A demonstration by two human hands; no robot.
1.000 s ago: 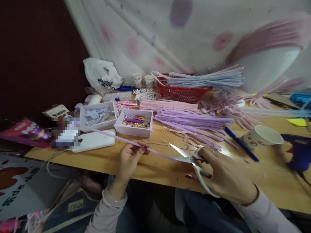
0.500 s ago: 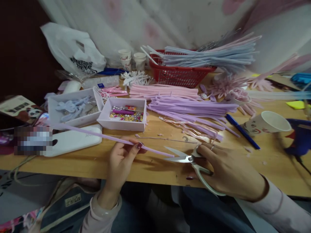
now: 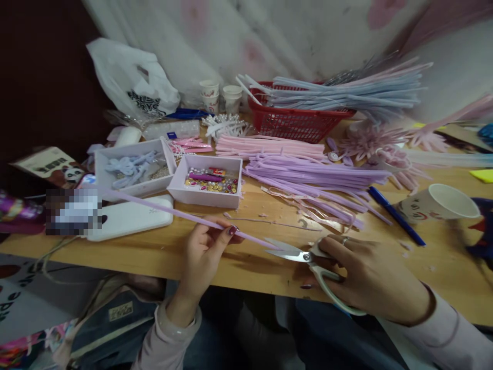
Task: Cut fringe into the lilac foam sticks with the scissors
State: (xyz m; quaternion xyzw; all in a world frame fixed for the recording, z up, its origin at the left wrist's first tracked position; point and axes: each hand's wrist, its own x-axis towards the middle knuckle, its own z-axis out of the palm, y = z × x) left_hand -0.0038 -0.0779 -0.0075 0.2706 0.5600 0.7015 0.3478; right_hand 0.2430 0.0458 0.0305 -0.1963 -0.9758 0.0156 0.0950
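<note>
We pinch a long lilac pipe cleaner [image 3: 181, 215] in our left hand [image 3: 206, 252], thumb and forefinger closed on it close to its right end, so that only a short stub runs past the fingers toward the blades. Gripping it so near the tip keeps the floppy stem from bending away; the rest of it trails off up and to the left, passing over the white power bank [image 3: 129, 221].

Our right hand [image 3: 365, 275] has its fingers curled shut through the loops of the white-handled scissors [image 3: 308, 259]. The blades point left at the stub's tip and look nearly closed on it, though blur there keeps us from saying whether they touch it or have it between them. Both hands work just above the near edge of the wooden table [image 3: 250, 267], where the wrists can steady themselves.

The supplies sit in reach behind the hands: a spread of purple stems [image 3: 308, 180] and pink ones [image 3: 269, 146] laid flat, more blue and pink lengths across the red basket [image 3: 296, 123], and two open pale boxes, one with beads and gems [image 3: 210, 180], one with pale blue pieces [image 3: 133, 169]. A blue pen [image 3: 396, 216] and a tipped paper cup [image 3: 442, 203] lie to the right. Small offcuts dot the wood between the boxes and our hands.
</note>
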